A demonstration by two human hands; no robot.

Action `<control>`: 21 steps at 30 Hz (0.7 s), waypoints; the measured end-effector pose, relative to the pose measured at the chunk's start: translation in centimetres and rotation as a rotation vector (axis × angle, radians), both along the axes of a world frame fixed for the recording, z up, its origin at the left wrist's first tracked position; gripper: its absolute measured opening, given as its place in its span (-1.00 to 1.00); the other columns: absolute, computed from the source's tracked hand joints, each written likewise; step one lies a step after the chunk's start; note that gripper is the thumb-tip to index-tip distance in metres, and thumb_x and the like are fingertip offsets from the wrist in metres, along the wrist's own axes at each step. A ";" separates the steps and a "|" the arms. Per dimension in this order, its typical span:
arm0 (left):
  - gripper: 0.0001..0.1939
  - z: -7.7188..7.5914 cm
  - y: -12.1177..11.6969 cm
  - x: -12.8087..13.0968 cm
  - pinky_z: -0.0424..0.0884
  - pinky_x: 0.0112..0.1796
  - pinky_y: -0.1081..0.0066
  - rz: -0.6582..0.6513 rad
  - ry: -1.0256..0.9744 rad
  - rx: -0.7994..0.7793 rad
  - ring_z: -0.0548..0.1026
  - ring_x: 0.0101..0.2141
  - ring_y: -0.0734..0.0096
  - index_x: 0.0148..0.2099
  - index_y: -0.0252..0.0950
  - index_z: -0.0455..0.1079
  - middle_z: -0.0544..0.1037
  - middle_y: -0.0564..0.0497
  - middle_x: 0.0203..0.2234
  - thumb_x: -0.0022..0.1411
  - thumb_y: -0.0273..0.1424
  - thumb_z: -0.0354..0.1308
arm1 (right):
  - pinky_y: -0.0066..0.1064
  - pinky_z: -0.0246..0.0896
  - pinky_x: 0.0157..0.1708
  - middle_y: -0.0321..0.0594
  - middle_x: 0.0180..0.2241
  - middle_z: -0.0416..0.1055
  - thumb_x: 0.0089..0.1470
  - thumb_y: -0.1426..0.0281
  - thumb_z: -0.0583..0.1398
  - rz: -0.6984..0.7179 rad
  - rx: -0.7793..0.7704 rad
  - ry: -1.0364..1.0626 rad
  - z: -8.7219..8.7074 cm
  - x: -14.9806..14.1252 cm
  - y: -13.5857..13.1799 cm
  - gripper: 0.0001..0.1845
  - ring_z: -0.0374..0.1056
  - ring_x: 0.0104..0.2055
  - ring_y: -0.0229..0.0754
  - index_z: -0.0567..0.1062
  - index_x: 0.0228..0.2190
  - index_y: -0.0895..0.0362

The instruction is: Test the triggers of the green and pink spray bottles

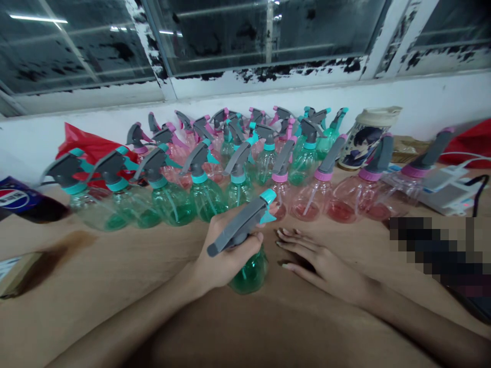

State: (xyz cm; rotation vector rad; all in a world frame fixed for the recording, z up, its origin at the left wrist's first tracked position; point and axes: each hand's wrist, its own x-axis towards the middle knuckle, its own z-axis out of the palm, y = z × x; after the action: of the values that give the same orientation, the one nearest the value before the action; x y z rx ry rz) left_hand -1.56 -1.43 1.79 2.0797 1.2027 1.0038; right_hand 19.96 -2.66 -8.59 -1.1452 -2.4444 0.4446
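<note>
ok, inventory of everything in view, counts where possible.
green spray bottles: many, overlapping, green with teal collars, rows along wall
pink spray bottles: many, overlapping, pink collars, rows along wall
Pepsi bottle: 1, dark blue, lying at left edge
red plastic bags: 2, red, behind bottles left and far right
printed tumbler: 1, cream lid, behind bottles right
power strip: 1, white, right
cardboard box: 1, brown, left edge
wooden table: 1, tan, beneath everything
window: 1, peeling white frame, behind wall
left hand: gripping held green spray bottle
right hand: open, flat on table

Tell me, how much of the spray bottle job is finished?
Done: many green and pink spray bottles already stand in rows by the wall. In hand: the left hand grips another green spray bottle. Left: that bottle isn't in a row yet. The right hand rests empty on the table.
</note>
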 end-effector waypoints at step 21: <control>-0.92 -0.7 0.3 0.1 0.39 -0.46 0.40 -0.037 0.004 0.053 0.40 -0.54 0.42 -0.48 -0.26 0.31 0.43 0.04 -0.57 0.03 -0.48 0.03 | -0.14 -0.08 0.17 -0.23 0.15 0.13 0.15 0.20 0.02 -0.001 -0.009 0.013 -0.1 0.0 0.0 -0.52 -0.03 0.20 -0.15 0.20 0.09 0.06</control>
State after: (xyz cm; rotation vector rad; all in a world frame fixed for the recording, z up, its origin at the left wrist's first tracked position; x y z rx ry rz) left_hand -1.43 -1.11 1.06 2.1376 1.1469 1.0255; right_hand 19.95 -2.62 -8.67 -1.1432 -2.4334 0.4618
